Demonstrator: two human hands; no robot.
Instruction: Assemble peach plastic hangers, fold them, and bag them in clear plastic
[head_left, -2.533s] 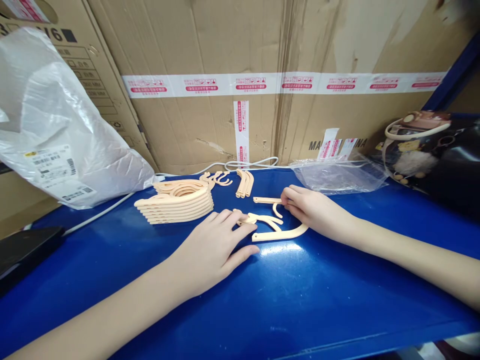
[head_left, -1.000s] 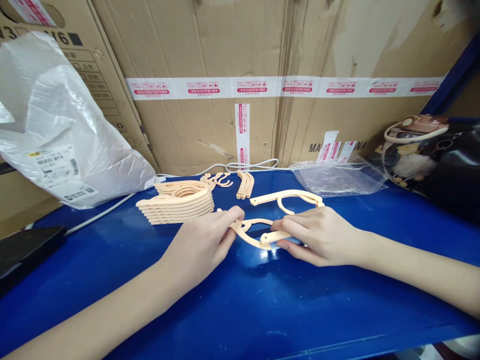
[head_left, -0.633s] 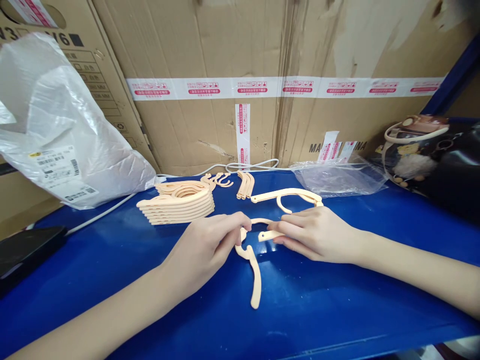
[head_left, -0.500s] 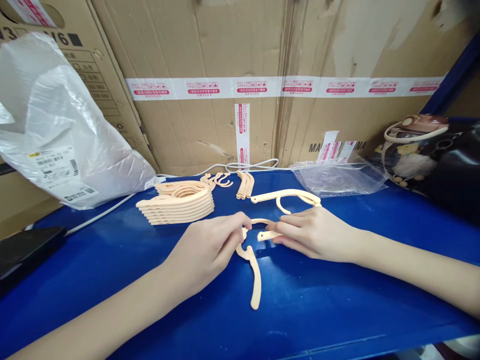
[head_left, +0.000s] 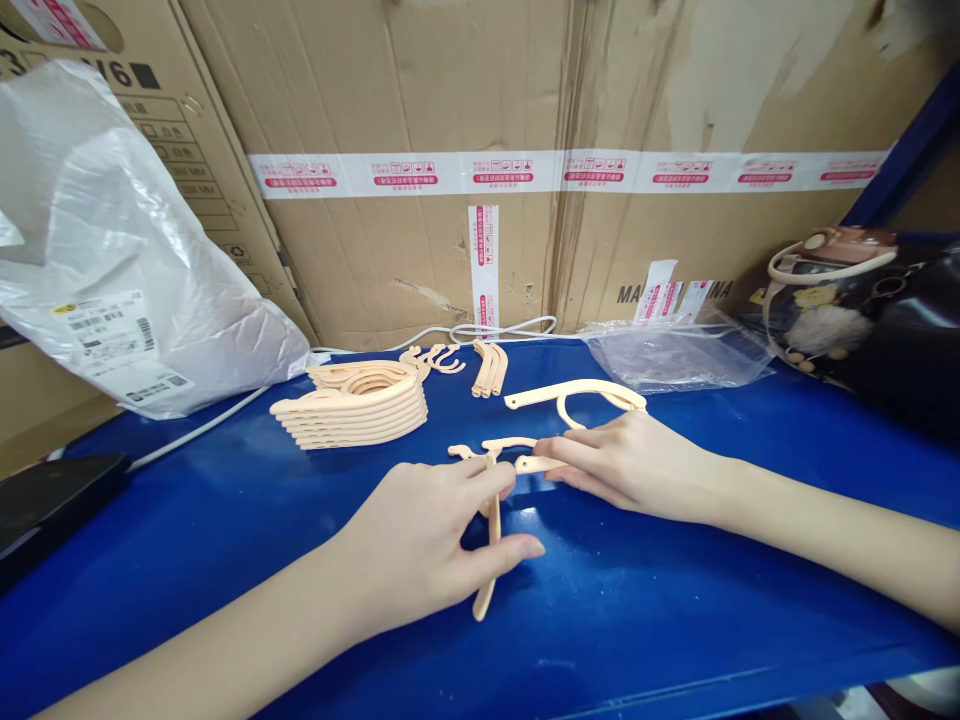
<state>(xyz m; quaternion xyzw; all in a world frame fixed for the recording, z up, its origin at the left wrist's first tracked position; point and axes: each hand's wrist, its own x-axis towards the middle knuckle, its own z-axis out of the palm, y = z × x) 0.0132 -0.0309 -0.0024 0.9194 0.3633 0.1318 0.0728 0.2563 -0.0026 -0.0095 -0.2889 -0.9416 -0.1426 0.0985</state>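
Observation:
My left hand lies over a cream plastic hanger piece with a hook-like part, its index fingertip on the piece and its thumb stretched out across it. Part of that piece is hidden under the fingers. To the right, my right hand has its fingers closed on a cream hanger arm with a small hole at its end. A second thin curved hanger piece shows beside those fingertips. Just beyond the right hand, a long curved hanger arm and a hook lie on the blue table.
A stack of cream hangers stands at left. Loose hooks and curved arms lie behind. A white plastic bag, a dark device, clear plastic wrap, a bottle and cardboard boxes surround the table.
My left hand has shifted slightly nearer and its thumb has spread away. The hanger piece under it has turned, its lower end moving left. My right hand is nearly still.

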